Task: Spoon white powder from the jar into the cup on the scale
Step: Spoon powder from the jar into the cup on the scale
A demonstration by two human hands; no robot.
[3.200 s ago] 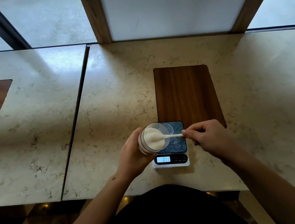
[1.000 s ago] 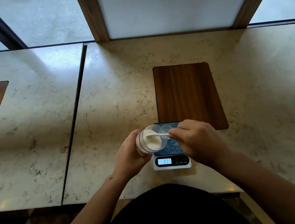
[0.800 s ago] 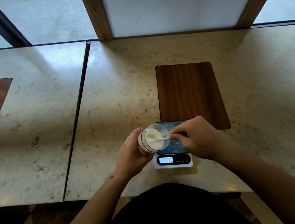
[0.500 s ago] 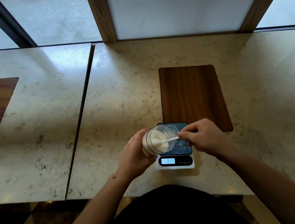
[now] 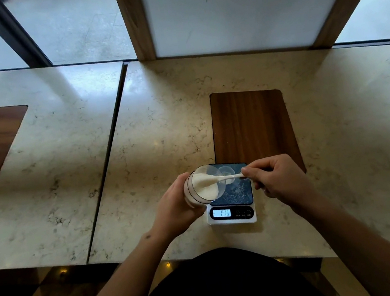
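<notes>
A pale marble surface [image 5: 159,128] fills most of the frame, with a dark wooden inlay [image 5: 253,130] right of centre. At the inlay's lower edge sits a small scale [image 5: 232,215], its lit display toward the bottom of the frame. The digits are too blurred to read with confidence.

Just left of the scale's platform, the left hand [image 5: 175,209] wraps around a clear jar [image 5: 201,185], its fingers closed on the wall. The jar is tipped so its mouth faces right, over the platform's left edge, with the white powder [image 5: 204,187] banked inside. The right hand [image 5: 279,180] pinches the handle of a white spoon [image 5: 228,177], thumb and fingers together on its end, the bowl reaching into the jar's mouth. A small clear cup [image 5: 226,174] stands at the upper part of the platform, directly under the spoon's shaft and partly hidden by it.

The step in hand looks like loading the spoon. To do it well, take a modest scoop, keep the bowl level while drawing it out, and carry it the short way over the cup before tilting. The jar should stay off the platform so the reading is not disturbed.
</notes>
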